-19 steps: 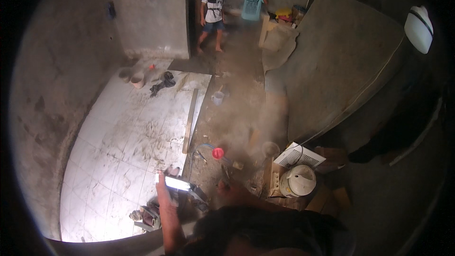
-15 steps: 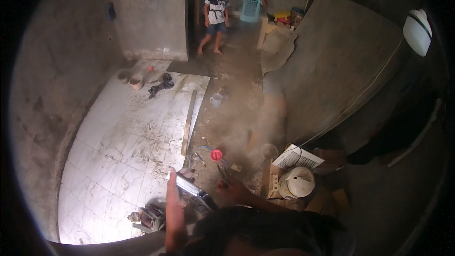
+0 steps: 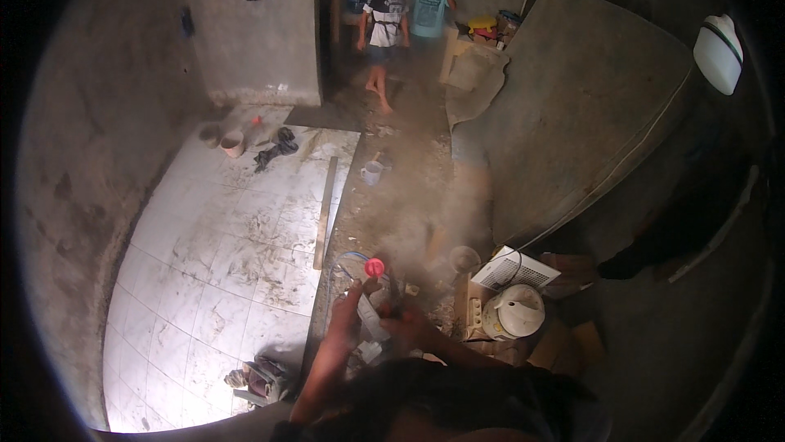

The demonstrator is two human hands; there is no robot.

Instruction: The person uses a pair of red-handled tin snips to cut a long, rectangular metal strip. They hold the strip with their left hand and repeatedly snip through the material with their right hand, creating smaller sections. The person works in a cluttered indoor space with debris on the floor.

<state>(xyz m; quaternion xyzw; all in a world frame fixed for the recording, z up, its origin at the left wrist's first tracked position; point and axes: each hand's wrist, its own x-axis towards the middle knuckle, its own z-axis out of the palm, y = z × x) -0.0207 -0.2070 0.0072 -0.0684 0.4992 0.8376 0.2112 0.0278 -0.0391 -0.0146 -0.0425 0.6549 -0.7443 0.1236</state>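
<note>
My left hand is closed along the left side of a narrow, pale flat piece, which looks like a cut strip of tile. Close on the right, my right hand grips a slim dark tool; its kind is blurred. Tool and strip are close together over the dusty ground, and I cannot tell whether they touch. Just beyond my left fingers sits a small red round container, with a blue cord beside it.
White tiles cover the left floor, with a long wooden strip along their edge. A mug stands farther off. At right are a white rice cooker and a socket strip. Two people stand at the back.
My left hand has swung right and inward with the pale strip, which now tilts more steeply. The right hand stays close by with the tool. One person at the back has shifted slightly right.
</note>
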